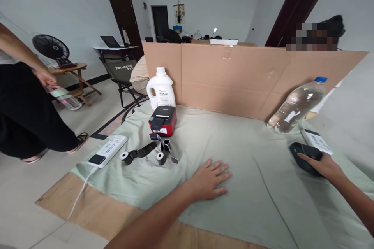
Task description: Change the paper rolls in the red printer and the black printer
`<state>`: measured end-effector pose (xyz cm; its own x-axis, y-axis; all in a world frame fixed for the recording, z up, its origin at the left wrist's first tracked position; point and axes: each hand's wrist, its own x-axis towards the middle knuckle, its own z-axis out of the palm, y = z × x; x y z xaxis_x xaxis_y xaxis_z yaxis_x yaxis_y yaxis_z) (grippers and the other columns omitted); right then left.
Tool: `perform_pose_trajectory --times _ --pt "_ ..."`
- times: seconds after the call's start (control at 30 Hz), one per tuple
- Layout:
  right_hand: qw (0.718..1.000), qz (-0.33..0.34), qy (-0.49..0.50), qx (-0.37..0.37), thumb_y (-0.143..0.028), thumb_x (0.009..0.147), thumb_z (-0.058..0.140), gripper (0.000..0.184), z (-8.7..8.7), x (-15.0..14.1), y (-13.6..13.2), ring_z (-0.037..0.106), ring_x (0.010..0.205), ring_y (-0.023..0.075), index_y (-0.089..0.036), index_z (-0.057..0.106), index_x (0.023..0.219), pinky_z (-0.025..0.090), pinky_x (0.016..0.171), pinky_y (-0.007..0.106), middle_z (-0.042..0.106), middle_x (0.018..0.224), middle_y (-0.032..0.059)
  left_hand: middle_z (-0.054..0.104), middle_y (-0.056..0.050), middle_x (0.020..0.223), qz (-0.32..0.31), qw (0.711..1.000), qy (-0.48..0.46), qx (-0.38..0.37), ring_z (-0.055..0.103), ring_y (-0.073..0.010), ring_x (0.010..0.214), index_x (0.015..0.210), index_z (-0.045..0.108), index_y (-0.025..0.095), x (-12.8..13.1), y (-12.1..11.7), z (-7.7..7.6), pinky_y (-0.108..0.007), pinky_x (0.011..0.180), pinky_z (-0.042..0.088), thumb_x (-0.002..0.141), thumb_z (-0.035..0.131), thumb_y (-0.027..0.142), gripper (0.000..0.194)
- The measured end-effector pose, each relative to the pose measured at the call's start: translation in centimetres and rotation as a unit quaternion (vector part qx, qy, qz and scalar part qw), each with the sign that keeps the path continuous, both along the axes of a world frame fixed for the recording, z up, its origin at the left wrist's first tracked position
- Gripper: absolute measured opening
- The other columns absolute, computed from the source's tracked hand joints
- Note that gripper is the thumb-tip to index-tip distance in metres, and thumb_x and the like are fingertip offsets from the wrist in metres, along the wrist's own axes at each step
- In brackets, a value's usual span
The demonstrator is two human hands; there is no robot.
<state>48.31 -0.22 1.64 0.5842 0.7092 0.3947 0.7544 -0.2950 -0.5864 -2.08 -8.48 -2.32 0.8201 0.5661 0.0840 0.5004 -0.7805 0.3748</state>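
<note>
My left hand (210,179) lies flat on the pale green cloth (228,136), fingers spread, with nothing in it. At the right side my right hand (324,165) is closed around a black rounded device (306,157), whose exact kind I cannot make out. Just behind that device lies a white box-like item (317,140) with a printed label. A large clear bottle with a blue cap (298,105) leans against the cardboard. Left of my left hand are black-and-white paper rolls (160,158), partly unwound. Behind them sits a red and black label printer (163,120).
A white jug (161,91) stands behind the printer, beside an upright cardboard panel (222,78). At the table's left edge lies a white power strip (109,149) with a cable. A person (26,113) holding a bottle stands at left; another person's head shows behind the cardboard.
</note>
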Motion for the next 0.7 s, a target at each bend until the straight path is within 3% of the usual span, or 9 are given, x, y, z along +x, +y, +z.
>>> perform_pose_trajectory --times 0.1,0.2,0.3,0.4,0.53,0.6,0.7 --pt "0.985 -0.066 0.07 -0.145 -0.059 0.03 0.086 0.102 -0.3 -0.6 0.5 0.053 0.123 0.0614 -0.021 0.065 0.122 0.045 0.086 0.074 0.062 0.123 0.0364 0.023 -0.006 0.17 0.004 1.0 -0.003 -0.01 0.013 -0.0237 0.16 0.161 0.029 0.027 -0.2 -0.2 0.1 -0.054 0.13 0.008 0.105 0.028 0.06 0.065" --pt "0.986 -0.052 0.036 -0.157 -0.066 0.035 0.086 0.112 0.2 -3.6 0.5 0.053 0.123 0.0608 -0.014 0.061 0.131 0.044 0.088 0.071 0.058 0.127 0.0395 0.024 -0.005 0.17 0.009 1.0 -0.005 -0.014 0.014 -0.0234 0.16 0.16 0.03 0.028 -0.2 -0.2 0.2 -0.053 0.13 0.009 0.104 0.029 0.059 0.064" --pt "0.984 0.046 -0.021 -0.173 -0.079 0.057 0.074 0.11 1.5 -10.7 0.7 0.062 0.112 0.0563 -0.009 0.055 0.139 0.048 0.08 0.062 0.062 0.118 0.0379 0.026 -0.004 0.17 0.01 1.0 -0.007 -0.006 0.015 -0.0233 0.16 0.16 0.031 0.028 -0.1 -0.2 0.1 -0.052 0.131 0.01 0.104 0.031 0.059 0.063" --pt "0.968 0.141 -0.073 -0.196 -0.073 0.074 0.066 0.105 3.2 -20.8 1.9 0.066 0.108 0.0491 -0.012 0.036 0.155 0.05 0.082 0.055 0.062 0.12 0.0315 0.027 -0.005 0.169 0.011 1.0 -0.01 -0.003 0.018 -0.0243 0.159 0.159 0.032 0.027 -0.2 -0.1 -0.1 -0.053 0.13 0.011 0.104 0.032 0.058 0.063" --pt "0.938 0.183 -0.103 -0.275 -0.064 0.083 0.061 0.084 4.2 -33.0 4.3 0.066 0.106 0.0437 -0.015 0.043 0.148 0.051 0.085 0.052 0.059 0.121 0.0281 0.032 -0.006 0.168 0.014 0.999 -0.029 0.003 0.021 -0.0241 0.158 0.157 0.036 0.025 -0.3 -0.1 -0.7 -0.053 0.13 0.013 0.103 0.035 0.058 0.064" --pt "0.927 0.184 -0.11 -0.308 -0.062 0.084 0.061 0.078 3.9 -36.4 5.3 0.064 0.11 0.0436 -0.013 0.047 0.142 0.051 0.086 0.051 0.057 0.123 0.0291 0.033 -0.006 0.167 0.015 0.999 -0.035 0.011 0.021 -0.0238 0.158 0.156 0.038 0.024 -0.3 -0.1 -1.0 -0.053 0.13 0.013 0.103 0.037 0.058 0.063" --pt "0.912 0.18 -0.092 -0.358 -0.062 0.082 0.063 0.078 3.2 -38.2 6.3 0.062 0.113 0.0429 -0.013 0.046 0.14 0.052 0.085 0.05 0.055 0.124 0.0292 0.033 -0.006 0.167 0.016 0.999 -0.034 0.02 0.022 -0.0237 0.158 0.155 0.04 0.025 -0.2 0.0 -1.3 -0.052 0.13 0.014 0.103 0.039 0.058 0.062"
